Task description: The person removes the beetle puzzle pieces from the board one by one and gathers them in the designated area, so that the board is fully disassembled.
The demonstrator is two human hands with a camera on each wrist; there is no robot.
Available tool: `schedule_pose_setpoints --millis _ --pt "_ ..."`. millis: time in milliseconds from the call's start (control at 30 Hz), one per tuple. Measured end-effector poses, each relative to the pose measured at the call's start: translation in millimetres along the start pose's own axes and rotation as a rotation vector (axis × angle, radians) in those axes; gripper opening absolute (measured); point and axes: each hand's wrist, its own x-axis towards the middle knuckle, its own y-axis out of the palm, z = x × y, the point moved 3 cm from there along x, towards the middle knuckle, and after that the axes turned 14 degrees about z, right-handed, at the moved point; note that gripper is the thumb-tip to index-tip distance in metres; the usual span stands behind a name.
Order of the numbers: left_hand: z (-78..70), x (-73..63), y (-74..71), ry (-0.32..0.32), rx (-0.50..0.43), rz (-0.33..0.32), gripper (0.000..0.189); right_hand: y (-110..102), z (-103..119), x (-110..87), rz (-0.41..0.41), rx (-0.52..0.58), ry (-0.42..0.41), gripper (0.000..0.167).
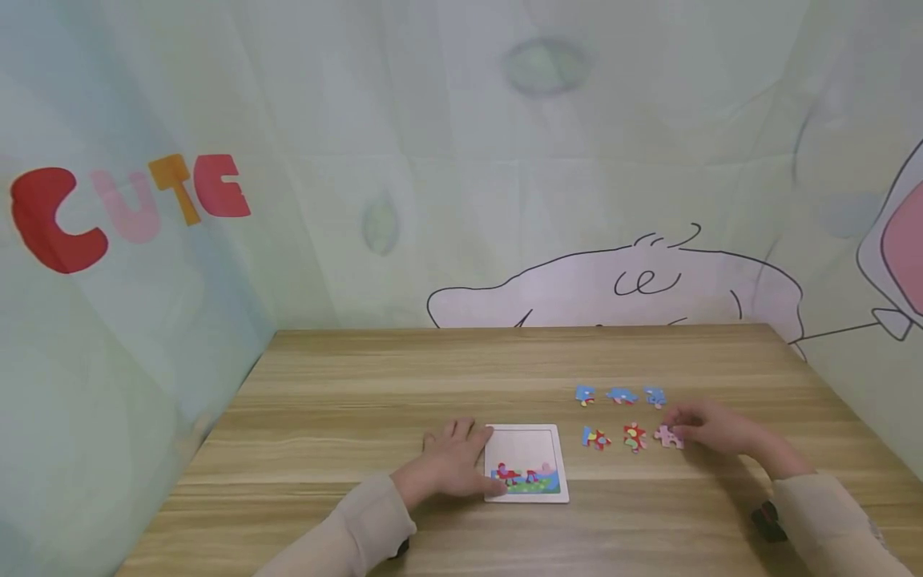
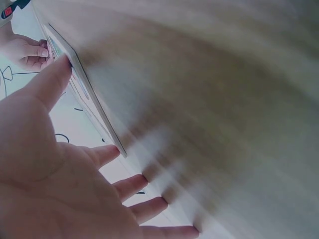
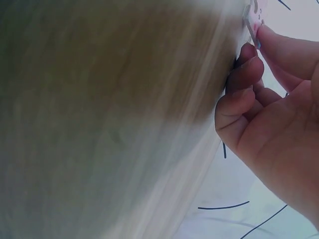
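A square white puzzle board (image 1: 525,449) lies near the table's middle, its bottom strip filled with coloured pieces. My left hand (image 1: 454,461) rests spread at its left edge, the thumb over the lower left corner. In the left wrist view, thumb and forefinger touch the board's rim (image 2: 94,97). At the right, my right hand (image 1: 714,429) pinches a pink jigsaw piece (image 1: 667,436) between thumb and fingers. The right wrist view shows that piece (image 3: 254,25) tilted off the table at the fingertips, with the other fingers curled.
Behind lie three blue jigsaw pieces in a row, the middle one (image 1: 622,396) widest. Left of the pink piece are a red-and-green piece (image 1: 634,437) and a blue, yellow and red piece (image 1: 597,437). Printed fabric walls (image 1: 360,200) edge the wooden table (image 1: 346,385).
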Motion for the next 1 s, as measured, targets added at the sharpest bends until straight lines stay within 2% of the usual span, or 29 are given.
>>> schedule_pose_setpoints --millis 233,433,567,767,1000 --pt "0.7 1.3 1.8 0.0 0.005 0.005 0.087 1 0 -1.2 0.005 0.01 0.029 0.011" --pt "1.1 2.0 2.3 0.001 0.005 0.011 0.088 -2 3 -2.0 0.009 0.053 0.051 0.02" --pt "1.9 3.1 2.2 0.001 0.009 0.011 0.088 -6 10 -0.1 -0.004 0.072 -0.004 0.024" --pt "3.5 3.8 2.1 0.013 -0.014 0.015 0.087 -10 38 3.6 -0.023 0.034 -0.076 0.021" --pt "4.8 0.1 0.2 0.031 -0.056 0.046 0.086 -6 81 16.1 -0.004 -0.007 -0.169 0.024"
